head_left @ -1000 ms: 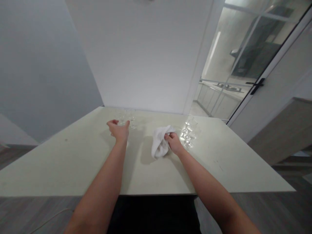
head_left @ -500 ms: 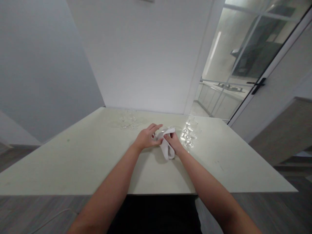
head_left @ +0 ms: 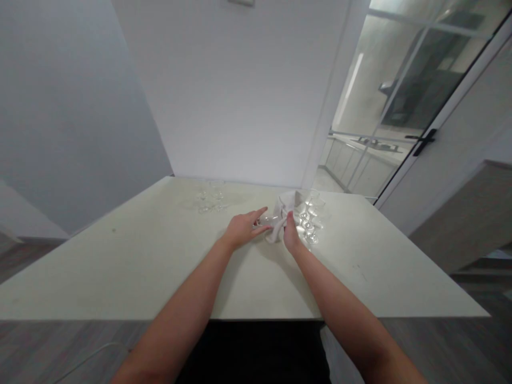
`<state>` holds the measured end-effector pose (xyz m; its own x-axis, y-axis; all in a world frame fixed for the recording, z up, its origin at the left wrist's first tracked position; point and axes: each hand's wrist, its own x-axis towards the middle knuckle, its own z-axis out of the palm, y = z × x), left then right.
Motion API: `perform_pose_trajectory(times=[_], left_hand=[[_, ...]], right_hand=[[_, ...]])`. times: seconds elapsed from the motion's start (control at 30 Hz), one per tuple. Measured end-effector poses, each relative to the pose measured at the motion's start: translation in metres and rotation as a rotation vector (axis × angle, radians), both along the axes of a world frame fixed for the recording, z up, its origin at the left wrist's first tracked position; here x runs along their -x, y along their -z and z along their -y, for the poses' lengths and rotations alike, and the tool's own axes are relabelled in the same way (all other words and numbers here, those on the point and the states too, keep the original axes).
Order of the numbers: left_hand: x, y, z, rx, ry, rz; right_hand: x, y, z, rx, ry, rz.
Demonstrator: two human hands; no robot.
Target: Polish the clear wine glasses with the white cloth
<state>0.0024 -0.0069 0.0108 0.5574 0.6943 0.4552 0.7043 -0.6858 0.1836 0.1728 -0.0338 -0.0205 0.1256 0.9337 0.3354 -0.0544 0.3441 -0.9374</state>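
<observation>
In the head view, my left hand [head_left: 241, 229] is closed around one end of a clear glass [head_left: 269, 219], which lies sideways above the table. Its far end meets a white cloth [head_left: 285, 204]. My right hand [head_left: 292, 236] grips this cloth, with the thumb up and the other fingers mostly hidden behind it. The cloth spreads out beyond the right hand and drapes against the glass. The glass's exact shape is hard to make out through its transparency.
Several clear stemmed glasses [head_left: 310, 221] stand close to the right of the cloth. More stemmed glasses [head_left: 216, 194] are at the back left of the pale table [head_left: 120, 266]. A white wall [head_left: 240, 106] rises behind, and a glazed door [head_left: 420, 106] is at the right.
The cloth has swung from hanging below the right hand to spreading up and away beyond it. My right hand has turned thumb-up; the left hand has barely shifted.
</observation>
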Motion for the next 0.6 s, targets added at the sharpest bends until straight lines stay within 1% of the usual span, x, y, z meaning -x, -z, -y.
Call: perform_pose_trajectory(times=[0.07, 0.1, 0.13, 0.17, 0.2, 0.27, 0.37, 0.4, 0.5, 0.6], left_hand=[[0.002, 0.003, -0.003, 0.048, -0.052, -0.067], [0.003, 0.004, -0.005, 0.068, -0.072, -0.103], [0.004, 0.006, -0.007, 0.082, -0.086, -0.132], [0.004, 0.007, -0.008, 0.089, -0.092, -0.148], [0.005, 0.007, -0.009, 0.089, -0.088, -0.152], [0.006, 0.007, -0.010, 0.088, -0.089, -0.146], [0.004, 0.006, -0.007, 0.116, -0.080, -0.158], [0.003, 0.005, -0.006, 0.122, -0.060, -0.156], [0.001, 0.002, -0.001, 0.097, 0.009, -0.124], [0.002, -0.001, 0.004, 0.060, 0.039, -0.097]], right_hand=[[-0.001, -0.008, 0.008, -0.172, -0.077, 0.129], [-0.002, -0.012, 0.012, -0.225, -0.105, 0.231], [-0.002, -0.015, 0.014, -0.252, -0.126, 0.317], [-0.002, -0.018, 0.016, -0.262, -0.148, 0.358], [-0.003, -0.019, 0.016, -0.253, -0.160, 0.367], [-0.003, -0.019, 0.012, -0.228, -0.112, 0.338], [-0.004, -0.012, 0.001, -0.179, 0.068, 0.320], [-0.003, -0.009, -0.001, -0.141, 0.094, 0.331], [-0.002, -0.001, -0.005, 0.000, 0.060, 0.357], [0.001, 0.004, -0.005, 0.094, 0.022, 0.296]])
